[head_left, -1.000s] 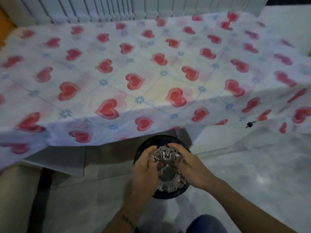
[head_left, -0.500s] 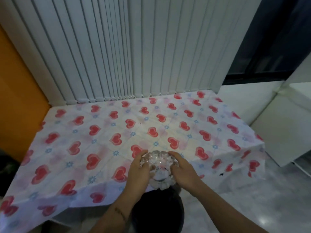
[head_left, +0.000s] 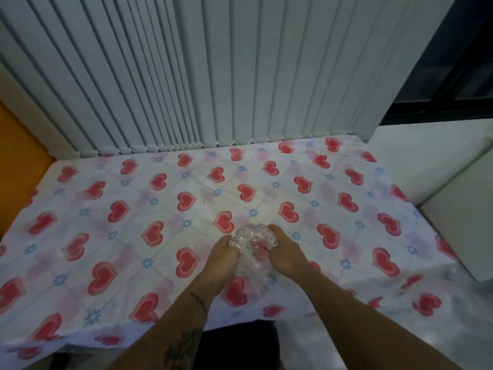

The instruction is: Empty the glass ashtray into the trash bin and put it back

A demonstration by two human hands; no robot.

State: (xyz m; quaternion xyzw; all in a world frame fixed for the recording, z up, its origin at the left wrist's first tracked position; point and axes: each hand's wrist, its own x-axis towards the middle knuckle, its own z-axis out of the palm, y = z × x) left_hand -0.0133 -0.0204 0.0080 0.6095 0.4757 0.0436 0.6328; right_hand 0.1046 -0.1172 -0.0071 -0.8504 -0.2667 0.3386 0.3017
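The clear cut-glass ashtray (head_left: pixel 252 245) is over the table's near middle, gripped from both sides. My left hand (head_left: pixel 220 259) holds its left rim and my right hand (head_left: pixel 284 253) holds its right rim. Whether it rests on the cloth or hovers just above it I cannot tell. The black trash bin (head_left: pixel 240 343) stands on the floor below the table's front edge, between my forearms, mostly hidden by them.
The table (head_left: pixel 106 209) wears a white cloth with red hearts that hangs over its front edge. White vertical blinds (head_left: pixel 186 76) close the back. An orange wall (head_left: pixel 16 145) is at left, a white cabinet (head_left: pixel 458 209) at right, a dark window (head_left: pixel 458 62) above it.
Both hands lifted the ashtray from over the trash bin up and forward onto the table area. My view rose from the floor to the tabletop and blinds.
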